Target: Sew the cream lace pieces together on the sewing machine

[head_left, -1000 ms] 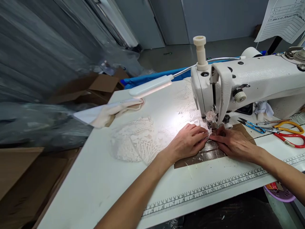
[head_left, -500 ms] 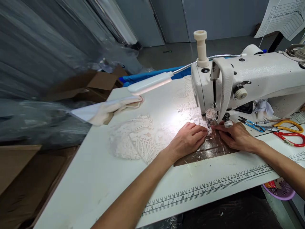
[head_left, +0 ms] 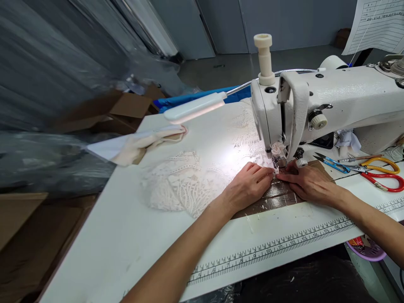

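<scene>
White lace fabric (head_left: 186,185) lies across the table and runs up to the presser foot (head_left: 279,162) of a white sewing machine (head_left: 344,97). My left hand (head_left: 248,187) presses its closed fingers on the edge of the lace, just left of the foot. From the other side my right hand (head_left: 311,183) reaches in, its fingertips pinched at the same edge in front of the foot. The two sets of fingertips almost meet there. What lies under them is small and partly hidden. A brown shiny sheet (head_left: 280,195) covers the machine bed beneath both hands.
Blue thread snips (head_left: 333,163) and scissors with red and yellow handles (head_left: 380,174) lie right of my right hand. A lamp (head_left: 195,107) hangs over the table. A folded cloth (head_left: 139,145) overhangs the left edge. A printed ruler (head_left: 268,250) runs along the front.
My right fingertips have shifted left and nearer to me, in front of the presser foot, closer to the left fingertips. My left hand stays nearly in place. The view has shifted slightly.
</scene>
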`<action>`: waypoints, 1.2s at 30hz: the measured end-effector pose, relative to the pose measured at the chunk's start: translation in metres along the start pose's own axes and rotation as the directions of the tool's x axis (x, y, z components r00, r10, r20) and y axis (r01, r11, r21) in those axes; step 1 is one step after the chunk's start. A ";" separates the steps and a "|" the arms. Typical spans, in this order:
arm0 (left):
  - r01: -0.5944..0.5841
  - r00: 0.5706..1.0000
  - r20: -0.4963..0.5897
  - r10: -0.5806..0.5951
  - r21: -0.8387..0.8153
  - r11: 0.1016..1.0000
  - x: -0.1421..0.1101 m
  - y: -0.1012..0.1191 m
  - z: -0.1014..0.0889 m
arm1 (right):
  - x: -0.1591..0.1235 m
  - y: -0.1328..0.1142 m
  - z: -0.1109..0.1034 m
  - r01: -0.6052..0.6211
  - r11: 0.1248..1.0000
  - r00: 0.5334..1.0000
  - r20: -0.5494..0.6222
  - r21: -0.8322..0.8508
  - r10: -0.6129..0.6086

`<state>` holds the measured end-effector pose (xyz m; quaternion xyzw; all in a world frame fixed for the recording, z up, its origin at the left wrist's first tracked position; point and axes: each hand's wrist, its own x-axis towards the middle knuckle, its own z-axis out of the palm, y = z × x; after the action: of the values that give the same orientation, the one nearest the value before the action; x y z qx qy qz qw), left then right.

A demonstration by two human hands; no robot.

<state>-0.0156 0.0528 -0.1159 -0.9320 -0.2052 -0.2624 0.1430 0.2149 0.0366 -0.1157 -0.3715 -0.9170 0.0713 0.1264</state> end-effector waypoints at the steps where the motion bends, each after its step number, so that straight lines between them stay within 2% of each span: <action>1: 0.001 1.000 0.009 -0.001 0.000 1.000 0.000 0.000 0.000 | 0.000 0.000 0.001 0.000 1.000 1.000 0.000 -0.003 0.000; 6: 0.049 0.994 0.100 -0.040 -0.084 0.995 0.001 -0.002 -0.007 | 0.000 -0.002 -0.001 -0.043 0.997 0.999 0.012 0.058 0.042; 10: 0.068 0.991 0.127 -0.048 -0.163 0.984 0.001 -0.004 -0.010 | -0.001 0.000 -0.003 -0.100 0.954 0.993 -0.029 0.282 0.112; 13: 0.070 0.991 0.126 -0.050 -0.162 0.984 0.001 -0.003 -0.010 | -0.001 0.007 -0.005 -0.116 0.884 0.971 -0.133 0.453 0.196; 15: 0.066 0.994 0.101 -0.051 -0.154 0.986 0.001 -0.001 -0.011 | -0.001 0.014 -0.010 -0.137 0.861 0.928 -0.241 0.490 0.285; 17: 0.060 0.997 0.064 -0.050 -0.174 0.983 0.002 -0.001 -0.014 | -0.005 0.022 -0.020 -0.196 0.857 0.877 -0.306 0.476 0.370; 19: 0.058 0.997 0.057 -0.046 -0.226 0.972 0.002 -0.001 -0.016 | -0.013 0.031 -0.032 -0.279 0.872 0.857 -0.304 0.402 0.415; 22: 0.060 0.995 0.095 -0.032 -0.301 0.952 -0.001 -0.003 -0.015 | -0.033 0.047 -0.047 -0.365 0.911 0.882 -0.243 0.190 0.404; 24: 0.063 0.993 0.110 -0.028 -0.327 0.943 -0.003 -0.006 -0.010 | -0.047 0.056 -0.050 -0.374 0.926 0.908 -0.181 0.058 0.378; 27: 0.091 0.992 0.116 -0.050 -0.376 0.922 -0.006 -0.011 -0.002 | -0.060 0.065 -0.045 -0.335 0.938 0.938 -0.127 -0.084 0.323; 30: 0.146 0.988 0.111 -0.106 -0.465 0.873 -0.006 -0.016 0.001 | -0.061 0.065 -0.038 -0.317 0.930 0.944 -0.153 -0.186 0.291; 33: 0.237 0.971 0.121 -0.205 -0.570 0.787 -0.002 -0.017 -0.001 | -0.057 0.056 -0.035 -0.302 0.938 0.934 -0.251 -0.172 0.255; 36: 0.389 0.915 0.181 -0.360 -0.628 0.674 0.004 -0.013 -0.003 | -0.054 0.043 -0.032 -0.269 0.963 0.916 -0.302 0.024 0.263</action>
<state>-0.0199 0.0643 -0.1089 -0.8656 -0.2902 -0.3210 -0.2519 0.2899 0.0312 -0.1039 -0.5004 -0.8283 0.0219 0.2510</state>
